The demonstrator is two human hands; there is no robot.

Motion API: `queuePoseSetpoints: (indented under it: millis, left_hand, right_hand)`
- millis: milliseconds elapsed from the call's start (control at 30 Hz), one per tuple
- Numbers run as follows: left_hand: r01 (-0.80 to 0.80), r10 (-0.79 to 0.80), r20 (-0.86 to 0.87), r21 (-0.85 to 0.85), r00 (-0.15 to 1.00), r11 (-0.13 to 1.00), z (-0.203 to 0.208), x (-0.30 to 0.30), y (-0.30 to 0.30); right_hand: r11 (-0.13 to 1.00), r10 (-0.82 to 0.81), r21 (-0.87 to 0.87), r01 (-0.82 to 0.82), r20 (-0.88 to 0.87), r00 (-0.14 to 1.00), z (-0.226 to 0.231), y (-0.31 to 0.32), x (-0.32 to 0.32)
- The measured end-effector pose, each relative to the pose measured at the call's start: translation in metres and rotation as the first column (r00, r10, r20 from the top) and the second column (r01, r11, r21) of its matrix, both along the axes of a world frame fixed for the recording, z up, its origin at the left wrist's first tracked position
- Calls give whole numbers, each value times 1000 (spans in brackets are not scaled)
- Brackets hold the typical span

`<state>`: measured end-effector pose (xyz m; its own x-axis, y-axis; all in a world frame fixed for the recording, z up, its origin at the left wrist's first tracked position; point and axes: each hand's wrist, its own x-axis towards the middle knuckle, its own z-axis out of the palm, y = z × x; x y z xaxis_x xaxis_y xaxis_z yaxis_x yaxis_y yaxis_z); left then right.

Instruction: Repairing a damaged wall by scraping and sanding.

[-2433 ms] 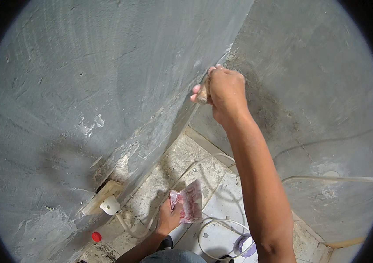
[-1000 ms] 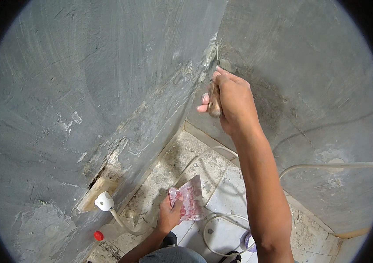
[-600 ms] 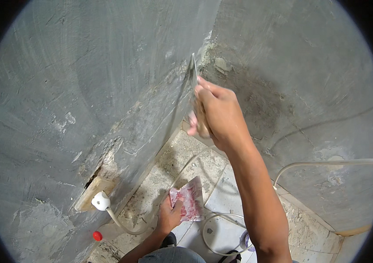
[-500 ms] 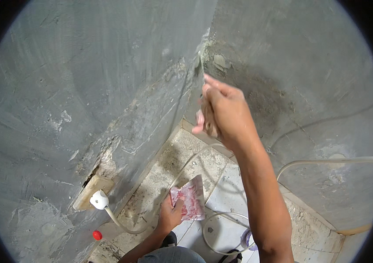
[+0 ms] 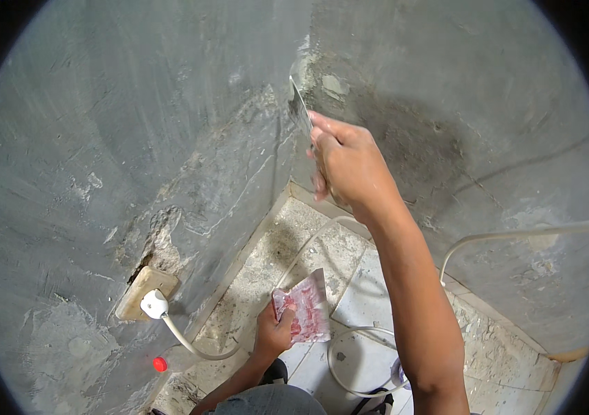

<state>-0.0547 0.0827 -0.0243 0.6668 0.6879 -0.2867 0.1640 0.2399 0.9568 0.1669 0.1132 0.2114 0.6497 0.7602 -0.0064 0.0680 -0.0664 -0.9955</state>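
My right hand (image 5: 346, 159) reaches up to the wall corner, its fingers closed round a putty knife. The thin metal blade of the putty knife (image 5: 298, 104) points up and left, its tip at the crumbling plaster (image 5: 308, 66) in the corner; the handle is mostly hidden by my fingers. Low down, my left hand (image 5: 275, 333) grips a flat red putty spreader (image 5: 305, 311), smeared with whitish filler, thumb across its face. Whether fresh filler sits on the knife cannot be made out.
A white plug (image 5: 155, 304) sits in a dirty wall socket (image 5: 141, 287) at the left, near broken plaster (image 5: 164, 238). Its pale cable (image 5: 204, 354) runs over the dusty tiled floor (image 5: 367, 290). A red cap (image 5: 160, 364) lies lower left. Another cable (image 5: 516, 234) crosses the right wall.
My right hand has shifted slightly left, and the knife's blade has turned so more of its face shows. The whole view has shifted a little. My left hand keeps hold of the spreader.
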Motion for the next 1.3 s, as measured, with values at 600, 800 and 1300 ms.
queuePoseSetpoints:
  millis: [600,800,1300]
  left_hand:
    - [-39,45,78,-76,996,996,18,8,-10]
    - [-167,179,53,-183,982,969,43,7,4]
    - [-210,238,126,-204,963,956,49,4,8]
  right_hand:
    - [996,79,32,-80,29,996,-19,5,-16]
    - [907,351,404,-122,-562,749,-39,-40,-15]
    - [936,-252,250,249,-22,968,-45,51,-55]
